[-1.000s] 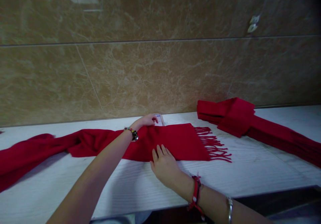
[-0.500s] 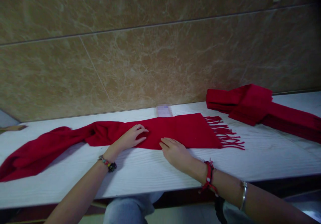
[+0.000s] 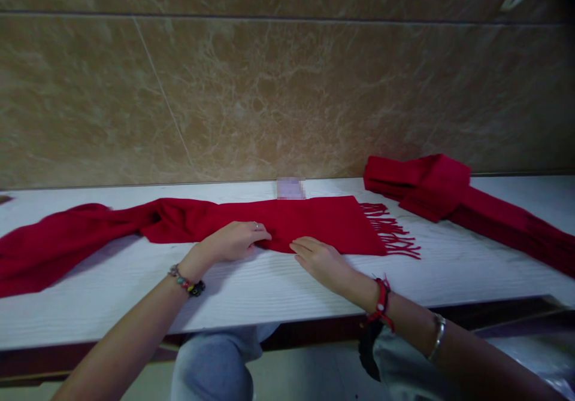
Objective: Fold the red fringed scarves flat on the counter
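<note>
Presently, the red scarf [image 3: 323, 221] lies lengthwise on the white table [image 3: 242, 293] before me, flat towards its fringe [image 3: 390, 233] at the right, but bunched on the left, where it leaves my view. I judge that the step in hand is straightening its near edge. My left hand [image 3: 234, 242] is at this edge with curled fingers; whether they pinch the cloth, I cannot tell. My right hand [image 3: 326, 264] rests near it, fingers stretched and close together upon the same edge, without any grasp that I can see. In my opinion, the next move calls for 2 hands working gently, so that the wrinkles come out while the flat part does not slide.

At the scarf's far edge is 1 pale, card-like thing [image 3: 291, 189], too blurred for reading. It lies between the cloth and the brown wall [image 3: 269, 102], so on that side the room is narrow. Beyond the fringe, another red scarf [image 3: 429, 185] lies folded near the wall, and a strip of table separates the 2. Towards me there is more room: a band of white surface reaches until the front edge, with my knee [image 3: 213, 368] below it.
</note>
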Demonstrator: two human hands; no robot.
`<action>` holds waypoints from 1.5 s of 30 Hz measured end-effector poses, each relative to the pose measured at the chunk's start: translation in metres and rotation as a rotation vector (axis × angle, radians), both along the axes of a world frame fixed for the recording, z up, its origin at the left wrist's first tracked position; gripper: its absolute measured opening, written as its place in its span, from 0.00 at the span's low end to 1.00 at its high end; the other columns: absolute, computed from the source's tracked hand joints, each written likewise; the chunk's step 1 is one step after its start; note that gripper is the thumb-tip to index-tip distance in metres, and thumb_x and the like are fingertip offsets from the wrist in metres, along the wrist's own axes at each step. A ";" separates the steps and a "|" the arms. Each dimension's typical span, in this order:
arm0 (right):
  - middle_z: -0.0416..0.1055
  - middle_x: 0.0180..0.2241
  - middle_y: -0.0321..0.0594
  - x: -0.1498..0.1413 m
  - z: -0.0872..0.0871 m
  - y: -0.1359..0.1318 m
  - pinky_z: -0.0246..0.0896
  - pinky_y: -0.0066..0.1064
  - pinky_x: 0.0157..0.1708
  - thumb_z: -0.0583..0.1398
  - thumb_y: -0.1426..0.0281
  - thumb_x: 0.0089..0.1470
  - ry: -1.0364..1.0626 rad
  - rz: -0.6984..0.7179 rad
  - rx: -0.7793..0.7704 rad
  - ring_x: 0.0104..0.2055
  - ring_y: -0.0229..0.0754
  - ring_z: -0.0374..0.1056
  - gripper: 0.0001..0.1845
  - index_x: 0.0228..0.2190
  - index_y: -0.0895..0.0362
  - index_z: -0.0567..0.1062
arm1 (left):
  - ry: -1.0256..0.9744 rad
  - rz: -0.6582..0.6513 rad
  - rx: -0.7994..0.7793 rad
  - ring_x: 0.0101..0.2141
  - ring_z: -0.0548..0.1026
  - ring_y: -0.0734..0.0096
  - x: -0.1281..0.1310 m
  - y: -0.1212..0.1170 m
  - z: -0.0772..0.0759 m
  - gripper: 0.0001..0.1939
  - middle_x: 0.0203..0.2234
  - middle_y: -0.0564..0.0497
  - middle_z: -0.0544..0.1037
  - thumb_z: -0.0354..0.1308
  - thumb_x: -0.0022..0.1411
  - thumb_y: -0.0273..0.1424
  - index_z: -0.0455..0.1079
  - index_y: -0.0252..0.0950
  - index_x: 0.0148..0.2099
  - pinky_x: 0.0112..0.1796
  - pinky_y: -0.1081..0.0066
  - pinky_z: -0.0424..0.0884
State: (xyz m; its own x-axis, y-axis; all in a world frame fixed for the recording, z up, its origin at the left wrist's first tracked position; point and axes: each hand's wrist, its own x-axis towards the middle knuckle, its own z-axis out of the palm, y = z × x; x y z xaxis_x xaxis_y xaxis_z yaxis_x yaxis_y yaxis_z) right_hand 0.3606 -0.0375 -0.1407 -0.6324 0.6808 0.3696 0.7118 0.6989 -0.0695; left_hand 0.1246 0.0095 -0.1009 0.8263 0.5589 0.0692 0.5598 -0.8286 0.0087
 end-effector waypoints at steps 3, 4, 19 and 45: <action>0.71 0.41 0.48 0.008 0.003 0.001 0.62 0.33 0.45 0.51 0.78 0.55 -0.063 0.027 0.006 0.43 0.41 0.66 0.14 0.43 0.64 0.71 | 0.055 0.033 0.072 0.41 0.71 0.69 0.004 0.000 -0.003 0.22 0.42 0.50 0.72 0.49 0.53 0.19 0.65 0.40 0.49 0.39 0.74 0.65; 0.71 0.41 0.48 0.010 0.004 0.001 0.62 0.32 0.44 0.51 0.79 0.55 -0.077 0.026 0.012 0.43 0.41 0.66 0.15 0.43 0.64 0.71 | 0.067 0.045 0.094 0.40 0.71 0.69 0.006 -0.001 -0.004 0.21 0.41 0.49 0.72 0.49 0.54 0.20 0.65 0.40 0.49 0.38 0.74 0.65; 0.68 0.27 0.41 0.016 0.010 0.001 0.55 0.29 0.31 0.53 0.78 0.55 -0.113 -0.065 0.140 0.32 0.40 0.60 0.11 0.26 0.59 0.73 | 0.036 -0.045 0.250 0.32 0.68 0.71 0.022 -0.003 -0.014 0.10 0.29 0.50 0.70 0.46 0.61 0.23 0.69 0.36 0.37 0.33 0.75 0.63; 0.70 0.37 0.43 0.029 0.008 0.001 0.59 0.32 0.40 0.52 0.78 0.56 -0.152 0.116 0.071 0.39 0.40 0.64 0.11 0.37 0.60 0.73 | -0.103 -0.159 -0.121 0.42 0.67 0.70 0.032 -0.017 0.004 0.14 0.40 0.48 0.71 0.45 0.61 0.25 0.68 0.37 0.45 0.47 0.72 0.61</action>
